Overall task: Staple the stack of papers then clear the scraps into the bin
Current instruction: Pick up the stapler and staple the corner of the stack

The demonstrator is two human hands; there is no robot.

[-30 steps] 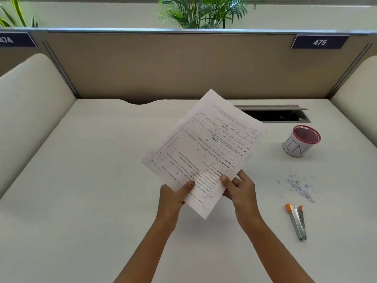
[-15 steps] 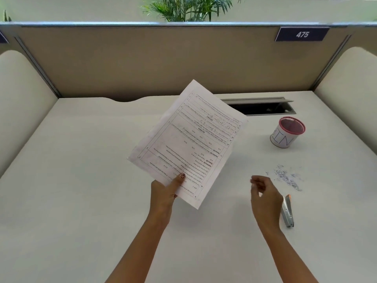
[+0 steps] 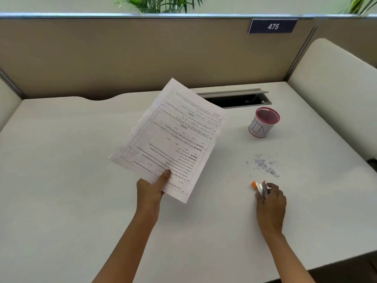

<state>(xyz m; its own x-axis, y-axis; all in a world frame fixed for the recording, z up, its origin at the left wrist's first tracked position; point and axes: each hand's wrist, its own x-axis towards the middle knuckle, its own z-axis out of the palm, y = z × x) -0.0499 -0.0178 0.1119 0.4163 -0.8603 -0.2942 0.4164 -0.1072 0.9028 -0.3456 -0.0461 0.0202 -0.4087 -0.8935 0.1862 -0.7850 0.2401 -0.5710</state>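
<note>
My left hand [image 3: 150, 190] holds the stack of printed papers [image 3: 169, 137] by its near edge, thumb on top, tilted above the white desk [image 3: 61, 180]. My right hand [image 3: 270, 201] is closed around a small grey stapler with an orange tip [image 3: 259, 187], low at the desk surface to the right. A scatter of small paper scraps [image 3: 264, 165] lies just beyond the stapler. The bin, a small white cup with a pink mesh rim [image 3: 263, 124], stands upright farther back on the right.
An open cable slot with a raised grey lid [image 3: 236, 98] sits behind the papers at the back of the desk. A tan partition [image 3: 122, 58] closes the far side. Cream side panels [image 3: 336, 94] flank the desk, and its front edge drops off at bottom right.
My right hand let go of the papers, moved right and closed on the stapler. The left hand alone keeps the stack up.
</note>
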